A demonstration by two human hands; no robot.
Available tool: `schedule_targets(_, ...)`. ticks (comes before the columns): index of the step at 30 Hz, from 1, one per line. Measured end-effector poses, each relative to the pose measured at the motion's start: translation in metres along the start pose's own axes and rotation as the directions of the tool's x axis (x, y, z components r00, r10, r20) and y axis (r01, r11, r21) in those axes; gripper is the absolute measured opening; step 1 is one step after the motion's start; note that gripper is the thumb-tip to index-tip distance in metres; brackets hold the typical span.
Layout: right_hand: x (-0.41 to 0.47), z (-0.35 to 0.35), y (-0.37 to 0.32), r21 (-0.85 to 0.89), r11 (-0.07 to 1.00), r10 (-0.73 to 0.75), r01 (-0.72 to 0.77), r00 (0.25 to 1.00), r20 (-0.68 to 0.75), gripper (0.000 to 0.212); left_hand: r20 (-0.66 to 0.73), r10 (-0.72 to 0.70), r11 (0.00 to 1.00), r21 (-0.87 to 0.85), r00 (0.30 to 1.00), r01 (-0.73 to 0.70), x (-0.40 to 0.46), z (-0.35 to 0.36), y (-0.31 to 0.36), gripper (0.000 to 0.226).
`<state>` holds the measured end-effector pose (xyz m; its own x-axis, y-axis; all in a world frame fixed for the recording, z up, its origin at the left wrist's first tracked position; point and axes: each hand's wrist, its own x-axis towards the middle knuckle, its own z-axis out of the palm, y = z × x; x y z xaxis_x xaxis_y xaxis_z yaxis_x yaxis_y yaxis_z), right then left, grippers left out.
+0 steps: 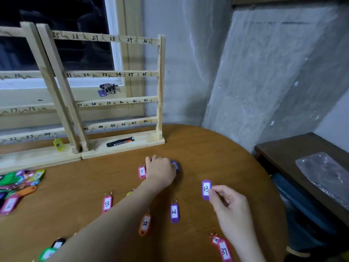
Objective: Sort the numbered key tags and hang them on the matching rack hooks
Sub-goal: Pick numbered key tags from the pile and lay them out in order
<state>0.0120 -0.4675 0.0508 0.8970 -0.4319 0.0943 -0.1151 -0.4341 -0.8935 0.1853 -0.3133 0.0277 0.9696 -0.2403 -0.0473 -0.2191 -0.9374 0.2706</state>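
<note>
The right hand (224,201) pinches the purple tag 13 (206,189) just above the bench (217,148). The left hand (160,170) fingers curl over a blue tag (175,166). Handling both tags together, one may slip or reach the wrong hook.

Left arm extended forward across the worktop (188,148), left hand (160,170) palm-down with fingers curled under; right hand (224,203) nearer the body, thumb and forefinger in a pinch grip.

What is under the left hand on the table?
A blue tag sticks out from under the left hand, past its fingers. The hand covers the rest, so its number cannot be read.
</note>
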Motion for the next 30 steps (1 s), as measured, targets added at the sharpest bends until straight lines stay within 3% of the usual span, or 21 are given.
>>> schedule_targets(2, 0.001, 0.003, -0.003, 0.001, 1.000, -0.021, 0.021, 1.000, 0.018, 0.011, -0.045, 0.045, 0.999, -0.009, 0.998, -0.045, -0.008, -0.007, -0.007, 0.033)
schedule_targets(6, 0.002, 0.019, -0.011, -0.002, 0.998, -0.056, 0.057, 0.994, 0.099, 0.017, -0.272, 0.035, 0.995, -0.084, 0.962, -0.060, -0.041, -0.033, -0.057, 0.030)
schedule_targets(10, -0.002, 0.052, -0.026, -0.052, 0.995, -0.067, 0.083, 0.964, 0.258, 0.020, -0.370, -0.160, 0.986, -0.109, 0.915, 0.128, -0.092, -0.052, -0.150, 0.029)
schedule_targets(14, -0.011, 0.094, -0.045, -0.316, 0.924, -0.089, 0.217, 0.923, 0.374, 0.030, -0.410, -0.363, 0.927, -0.246, 0.837, 0.282, -0.155, -0.068, -0.251, 0.033)
schedule_targets(18, -0.020, 0.132, -0.065, -0.321, 0.908, -0.102, 0.269, 0.885, 0.454, 0.032, -0.442, -0.507, 0.862, -0.236, 0.741, 0.449, -0.219, -0.076, -0.326, 0.039)
schedule_targets(25, -0.021, 0.187, -0.087, -0.353, 0.880, -0.098, 0.317, 0.849, 0.520, 0.031, -0.389, -0.466, 0.883, -0.159, 0.795, 0.441, -0.262, -0.057, -0.368, 0.009)
schedule_targets(30, -0.017, 0.203, -0.095, -0.439, 0.824, -0.082, 0.357, 0.843, 0.531, 0.025, -0.348, -0.439, 0.898, -0.149, 0.829, 0.413, -0.266, -0.063, -0.372, 0.014)
